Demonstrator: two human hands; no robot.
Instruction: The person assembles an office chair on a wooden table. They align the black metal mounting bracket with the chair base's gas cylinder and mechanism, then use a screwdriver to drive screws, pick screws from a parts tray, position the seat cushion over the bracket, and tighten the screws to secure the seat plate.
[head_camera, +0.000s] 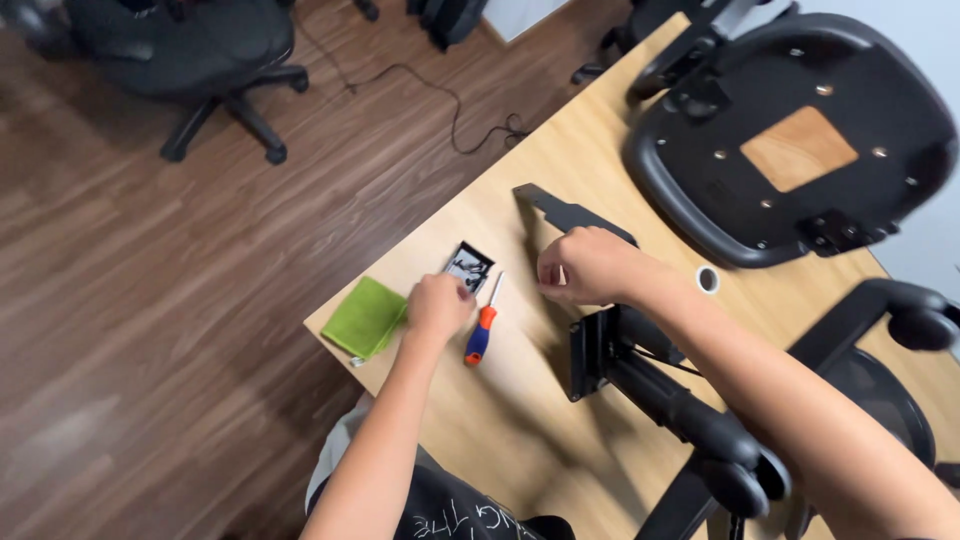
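Seen from above, a person works at a wooden counter (520, 420). Centre frame, the left hand (438, 305) curls, fingertips pinched into a small black tray of screws (468, 266); whether it grips one I cannot tell. The right hand (588, 265), loosely closed, rests on a black metal bracket (566, 212). A screwdriver (482, 333) lies between them. The tray sits near the counter's edge, so a nudge could likely spill screws to the floor.

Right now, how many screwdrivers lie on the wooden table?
1: the orange-and-blue-handled screwdriver lies between the small black parts box and the black chair mechanism. Others may be hidden under the hands.
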